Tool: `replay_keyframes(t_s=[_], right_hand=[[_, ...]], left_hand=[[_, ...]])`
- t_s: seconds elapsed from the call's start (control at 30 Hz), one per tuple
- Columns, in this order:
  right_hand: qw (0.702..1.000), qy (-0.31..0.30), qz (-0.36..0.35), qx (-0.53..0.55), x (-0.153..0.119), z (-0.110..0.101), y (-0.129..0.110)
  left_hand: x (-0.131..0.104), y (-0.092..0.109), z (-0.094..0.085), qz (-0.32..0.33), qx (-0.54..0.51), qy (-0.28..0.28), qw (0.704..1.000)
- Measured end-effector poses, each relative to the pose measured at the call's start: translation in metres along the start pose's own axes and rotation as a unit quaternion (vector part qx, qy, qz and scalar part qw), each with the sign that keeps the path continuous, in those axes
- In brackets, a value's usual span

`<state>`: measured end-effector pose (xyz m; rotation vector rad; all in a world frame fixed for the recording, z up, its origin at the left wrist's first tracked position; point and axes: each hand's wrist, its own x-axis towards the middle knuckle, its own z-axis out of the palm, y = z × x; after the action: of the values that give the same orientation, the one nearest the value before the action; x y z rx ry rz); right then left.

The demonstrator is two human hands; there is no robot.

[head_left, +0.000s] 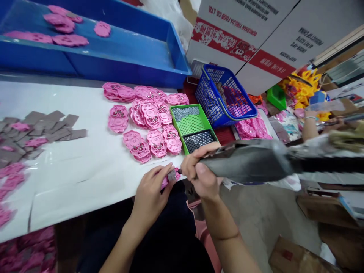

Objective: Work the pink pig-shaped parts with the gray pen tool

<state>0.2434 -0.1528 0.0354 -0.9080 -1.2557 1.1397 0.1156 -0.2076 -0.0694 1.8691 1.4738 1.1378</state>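
My left hand (150, 195) pinches a pink plastic part (164, 183) at the table's front edge, with a small grey piece (172, 175) lying on it. My right hand (202, 174) is wrapped around a dark power screwdriver (247, 161), held level. Its tip points left and meets the pink part beside the grey piece; whether it sits on a screw is too small to tell. Behind my hands, more pink plastic parts (156, 143) lie in rows and stacks. Close to my right hand stands a green tray (185, 148) with small metal screws and a black perforated grid.
A blue basket (212, 100) stands behind the tray, before white cartons (224, 22). At the back left is a long blue bin (122, 68) with pink parts. Grey flat pieces (54, 125) are heaped at left. Another person's arm (309, 127) shows at right.
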Motion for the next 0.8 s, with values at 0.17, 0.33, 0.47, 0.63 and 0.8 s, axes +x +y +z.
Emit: replay_keyframes(t_s=[0.17,0.33,0.47,0.63,0.8], right_hand=[[0.999,0.03,-0.005,0.042,0.004,0.004,0.02],[0.999,0.03,0.003,0.043,0.004,0.004,0.017],[0.999,0.022,0.006,0.043,0.003,0.003,0.02],[0.998,-0.04,0.025,0.038,0.01,-0.002,0.035],[0.976,-0.2,0.028,0.087,0.026,-0.013,0.023]], left_hand=[[0.001,0.001,0.002,-0.005,0.001,-0.004,1.0],[0.002,0.002,0.003,-0.017,-0.007,-0.006,1.0],[0.002,0.003,0.004,-0.022,-0.009,-0.009,1.0],[0.003,0.003,0.004,-0.026,-0.013,-0.015,0.999],[0.004,0.001,0.006,-0.022,-0.01,-0.015,1.0]])
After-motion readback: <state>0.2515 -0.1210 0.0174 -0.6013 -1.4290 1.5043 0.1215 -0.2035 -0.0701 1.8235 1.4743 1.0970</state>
